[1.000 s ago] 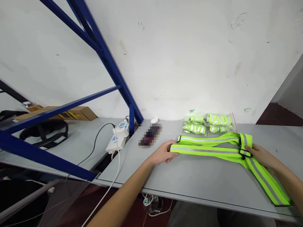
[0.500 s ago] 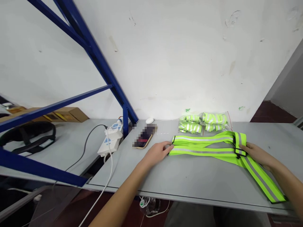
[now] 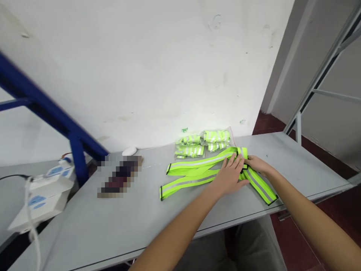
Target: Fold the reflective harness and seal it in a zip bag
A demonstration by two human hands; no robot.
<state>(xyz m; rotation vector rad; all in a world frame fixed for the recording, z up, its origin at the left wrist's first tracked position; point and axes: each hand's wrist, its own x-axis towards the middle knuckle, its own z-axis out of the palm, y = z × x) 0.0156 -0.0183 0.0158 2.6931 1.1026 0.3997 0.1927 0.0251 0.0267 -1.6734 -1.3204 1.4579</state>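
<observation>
The left hand lay palm down across the straps, its forearm angled up from the lower edge of the view. Its fingers were extended and slightly parted, pointing toward the wall, with the thumb out to the right; it was open and closed on nothing. The right hand came in from the right, fingers bent against the strap junction beside a black buckle. Its fingertips were partly hidden, so whether they gripped the strap could not be told.

The straps, bright green with a grey stripe, lay on the grey table, in front of the bags. Two ends pointed left; another reached toward the near edge, right of the hands.

The power strip bore blue label patches; any lettering was illegible. The phone was pixelated.
</observation>
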